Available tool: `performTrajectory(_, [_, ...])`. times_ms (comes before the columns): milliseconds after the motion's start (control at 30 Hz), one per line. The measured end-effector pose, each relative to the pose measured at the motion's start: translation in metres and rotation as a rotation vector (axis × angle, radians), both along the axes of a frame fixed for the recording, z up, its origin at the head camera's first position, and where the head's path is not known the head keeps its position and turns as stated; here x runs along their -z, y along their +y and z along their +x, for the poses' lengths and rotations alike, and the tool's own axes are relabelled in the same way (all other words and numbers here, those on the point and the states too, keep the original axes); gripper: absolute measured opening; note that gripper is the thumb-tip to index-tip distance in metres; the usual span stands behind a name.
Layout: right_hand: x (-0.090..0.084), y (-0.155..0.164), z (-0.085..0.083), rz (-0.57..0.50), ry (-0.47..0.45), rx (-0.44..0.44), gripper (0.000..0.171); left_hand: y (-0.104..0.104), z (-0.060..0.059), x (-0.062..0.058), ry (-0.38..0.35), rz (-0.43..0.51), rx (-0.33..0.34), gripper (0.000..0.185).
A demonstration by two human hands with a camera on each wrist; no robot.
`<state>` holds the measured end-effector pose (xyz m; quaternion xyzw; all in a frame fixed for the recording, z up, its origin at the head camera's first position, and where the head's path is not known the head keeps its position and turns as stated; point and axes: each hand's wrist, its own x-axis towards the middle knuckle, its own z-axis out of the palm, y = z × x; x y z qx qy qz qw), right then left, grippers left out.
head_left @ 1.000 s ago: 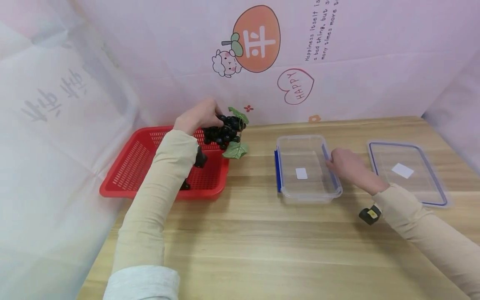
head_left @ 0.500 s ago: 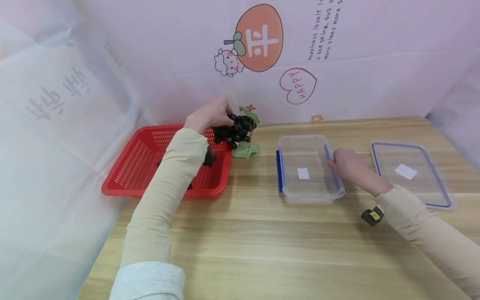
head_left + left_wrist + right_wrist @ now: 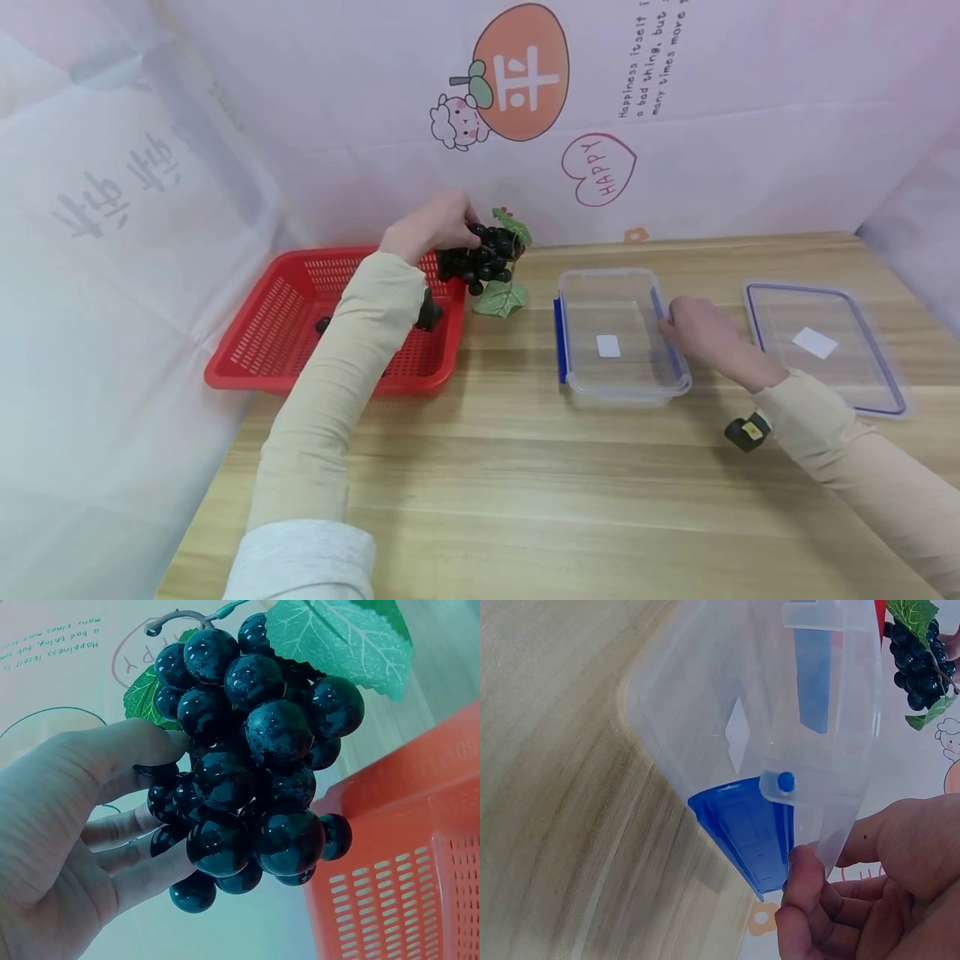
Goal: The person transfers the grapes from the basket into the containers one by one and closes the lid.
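A bunch of black grapes (image 3: 483, 254) with green leaves hangs from my left hand (image 3: 435, 227), held up beside the back right corner of the red basket (image 3: 258, 383). In the left wrist view, thumb and fingers grip the grapes (image 3: 225, 776) from the side. My right hand (image 3: 703, 335) is at the right rim of the clear plastic container (image 3: 626, 390), which has no lid on it. As the right wrist view shows, thumb and fingers pinch the container's wall (image 3: 840, 825) beside a blue clip (image 3: 750, 832).
The container's clear lid (image 3: 832, 379), with a blue seal, lies on the wooden table (image 3: 525, 500) to the right. Something dark (image 3: 322, 325) lies in the basket, partly hidden by my left arm. A printed pink sheet (image 3: 360, 108) stands behind the table.
My left hand has carried the grapes rightward, from over the basket's back right corner to its outer side. The right hand has kept its hold on the container; the view shifted slightly.
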<state>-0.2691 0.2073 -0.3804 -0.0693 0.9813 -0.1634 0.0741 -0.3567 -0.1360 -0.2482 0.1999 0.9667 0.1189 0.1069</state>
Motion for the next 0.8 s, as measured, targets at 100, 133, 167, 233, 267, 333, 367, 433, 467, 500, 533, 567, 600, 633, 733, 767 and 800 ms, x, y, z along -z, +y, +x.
performTrajectory(100, [0.0,0.0,0.0,0.002,0.001,0.0,0.026,0.004,0.001,-0.001,0.004,-0.005,0.006,0.025])
performTrajectory(133, [0.0,0.0,0.0,0.003,0.001,-0.001,0.026,0.005,0.001,-0.001,0.009,-0.006,0.011,0.024])
performTrajectory(167, [-0.001,0.0,0.0,0.002,-0.002,-0.002,0.026,0.006,0.001,-0.001,0.008,-0.007,0.015,0.024])
performTrajectory(233, [-0.001,0.0,0.001,-0.001,0.0,-0.004,0.026,0.009,0.001,-0.002,0.002,-0.01,0.024,0.024])
performTrajectory(267, [-0.001,0.0,0.001,-0.001,0.003,-0.005,0.026,0.011,0.001,-0.002,0.006,-0.011,0.031,0.024])
performTrajectory(333, [-0.001,0.0,0.002,0.0,0.009,-0.009,0.026,0.014,0.002,-0.003,0.004,-0.019,0.04,0.024])
performTrajectory(367, [-0.001,0.0,0.002,-0.001,0.012,-0.01,0.026,0.015,0.002,-0.003,0.001,-0.025,0.042,0.025])
performTrajectory(433, [-0.002,0.0,0.003,0.0,0.014,-0.008,0.026,0.019,0.003,-0.004,0.008,-0.04,0.047,0.024])
performTrajectory(467, [-0.002,0.0,0.003,-0.001,0.013,-0.007,0.026,0.021,0.003,-0.004,0.008,-0.048,0.048,0.024])
performTrajectory(500, [-0.002,0.0,0.003,-0.001,0.014,-0.006,0.026,0.022,0.003,-0.004,0.008,-0.053,0.048,0.024])
performTrajectory(533, [-0.002,0.0,0.003,-0.001,0.014,-0.006,0.026,0.024,0.003,-0.004,0.006,-0.053,0.048,0.024])
performTrajectory(567, [-0.002,0.0,0.003,-0.001,0.013,-0.004,0.026,0.026,0.003,-0.004,0.003,-0.052,0.049,0.024])
performTrajectory(600, [-0.001,0.0,0.003,-0.003,0.013,-0.003,0.026,0.028,0.003,-0.003,-0.003,-0.047,0.05,0.025])
performTrajectory(633, [-0.001,0.0,0.003,-0.004,0.015,-0.002,0.026,0.029,0.003,-0.003,-0.005,-0.041,0.055,0.026])
performTrajectory(733, [0.0,0.001,0.002,-0.006,0.018,-0.001,0.026,0.033,0.003,-0.001,-0.006,-0.027,0.07,0.029])
performTrajectory(767, [0.0,0.001,0.002,-0.006,0.021,0.0,0.026,0.035,0.003,-0.001,-0.006,-0.023,0.077,0.029])
performTrajectory(800, [0.0,0.001,0.002,-0.007,0.023,0.001,0.026,0.036,0.003,0.0,-0.006,-0.022,0.084,0.029])
